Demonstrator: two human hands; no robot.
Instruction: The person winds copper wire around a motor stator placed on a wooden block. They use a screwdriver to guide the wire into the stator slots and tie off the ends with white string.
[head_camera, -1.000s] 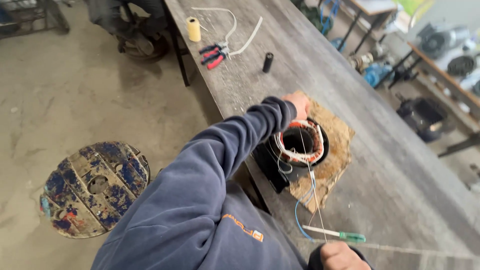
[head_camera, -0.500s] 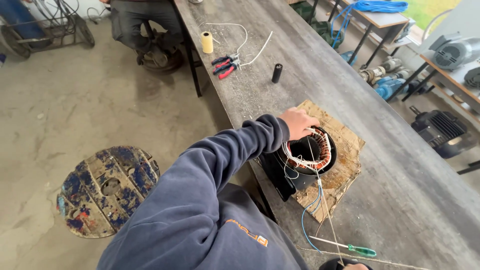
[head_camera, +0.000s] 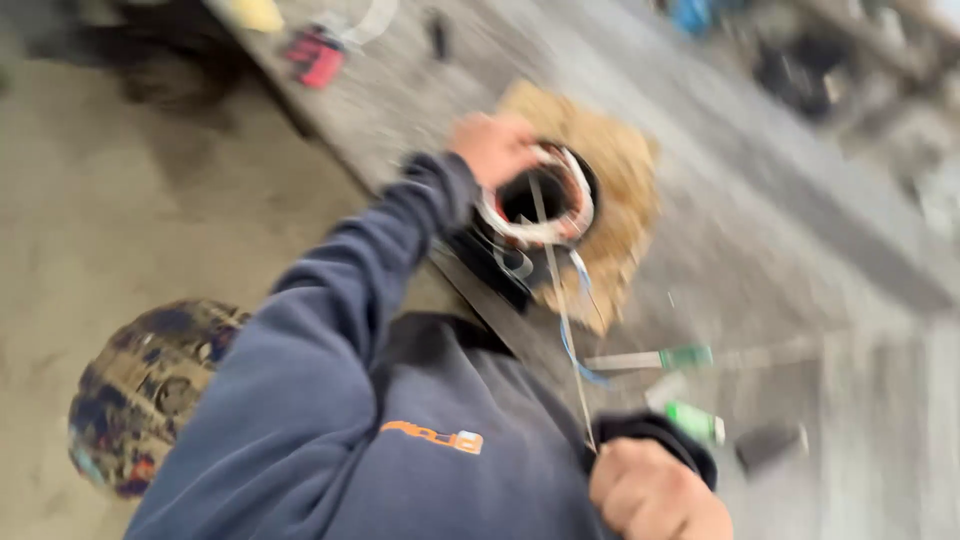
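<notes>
Blurred view from the head camera, details soft.

Left hand (head_camera: 495, 148) resting on the near-left rim of a round black motor stator (head_camera: 535, 215), grip curled over the rim and pressed onto the pale winding (head_camera: 520, 232) that rings the bore; whether pinching a strand there, cannot tell through the blur. Dark blue sleeve (head_camera: 330, 330) running from the lower left up to that hand.

Right hand (head_camera: 655, 495) at the bottom edge of the view, grip pressed together into a fist around a thin cord (head_camera: 562, 320). Cord stretched taut and straight from the fist up into the stator's bore. Loose blue and white strands (head_camera: 578, 345) trailing from the stator's near side, down past the tabletop's near edge.

Stator sitting on a ragged brown board (head_camera: 625, 190), near the near long edge of the grey tabletop (head_camera: 760, 250), roughly midway along it.

Just right of the cord, near the right hand: a slim tool with a green handle (head_camera: 685, 357) lying flat, a second green piece (head_camera: 695, 422) beside the cuff, a small dark object (head_camera: 765, 447) further right.

At the far left end of the tabletop: red-handled pliers (head_camera: 318, 58), a yellowish spool (head_camera: 255, 14), a small dark cylinder (head_camera: 437, 32).

On the concrete floor (head_camera: 120, 200) at lower left, a round paint-stained stool seat (head_camera: 145, 390).
</notes>
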